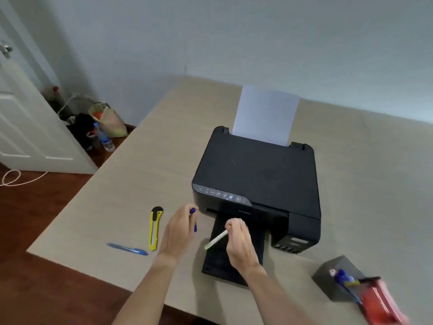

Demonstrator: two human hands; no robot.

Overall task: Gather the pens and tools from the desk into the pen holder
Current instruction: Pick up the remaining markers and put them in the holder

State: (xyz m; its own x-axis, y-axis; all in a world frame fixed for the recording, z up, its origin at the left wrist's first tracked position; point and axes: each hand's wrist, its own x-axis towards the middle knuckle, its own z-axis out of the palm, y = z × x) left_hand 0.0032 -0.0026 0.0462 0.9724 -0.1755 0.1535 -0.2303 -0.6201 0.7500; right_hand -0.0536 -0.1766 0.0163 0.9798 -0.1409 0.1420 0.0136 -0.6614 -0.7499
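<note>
Right hand (239, 245) grips white pen (216, 239), left hand (179, 231) blue pen (194, 220)

In front of the black printer (257, 179), the left hand (179, 231) grips a blue pen (194, 220) and the right hand (239, 242) a white pen (216, 239) — the yellow utility knife (155, 228) lies to the printer's left.
</note>
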